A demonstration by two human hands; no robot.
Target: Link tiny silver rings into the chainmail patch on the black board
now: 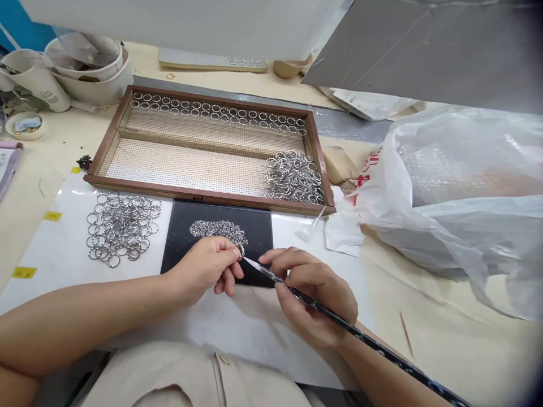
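Observation:
Between its thumb and index finger, my left hand [212,261] pinches a small metal ring [240,250] over a black mat [178,232]. My right hand [316,294] grips a long dark pen-like tool [331,316], whose pale pointed tip meets or nearly meets the ring. A heap of tiny shiny stones [218,230] lies on the mat just beyond my left hand. Left of the mat, a loose pile of silver rings [121,226] rests on white paper.
A wood-framed mesh tray [203,196] behind the mat holds rows of rings and a ring heap [292,178]. Plastic bags [449,198] bulge at the right. Cups [38,79] and tubs [91,82] stand back left. A thin stick [406,333] lies at the right.

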